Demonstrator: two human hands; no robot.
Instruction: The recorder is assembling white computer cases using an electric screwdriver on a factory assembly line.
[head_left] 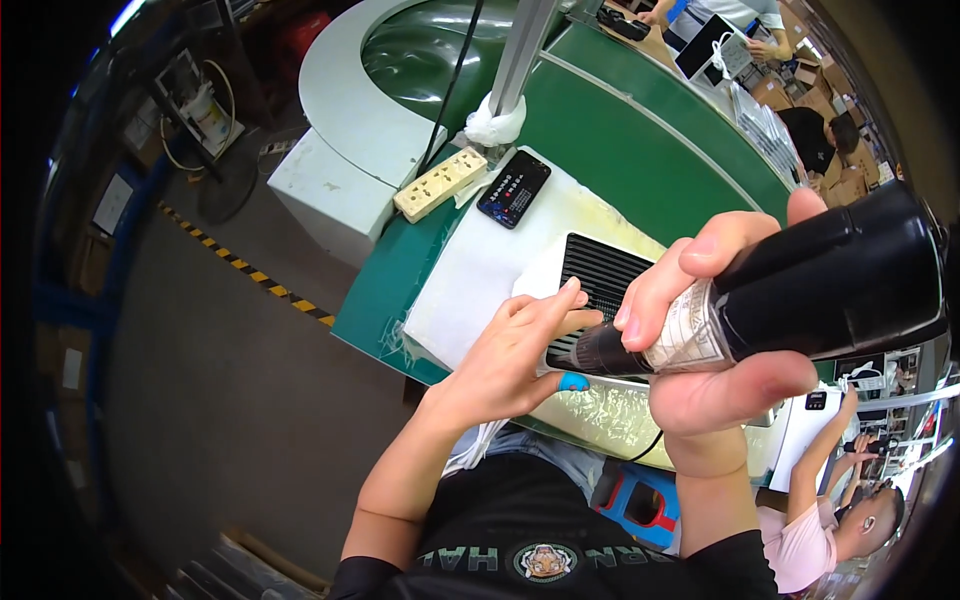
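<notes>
Right hand (725, 345) grips a black driver (800, 290) held level, tip pointing left over the near edge of the table (600, 140). Left hand (515, 355), fingers extended, rests on a black grille (600, 280) set in a white pad (480, 265). A power strip (440, 183) and phone (514, 189) lie toward the table's far-left corner.

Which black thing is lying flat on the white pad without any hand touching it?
The black remote beside the cream power strip. The black screwdriver is gripped in the right hand.
</notes>
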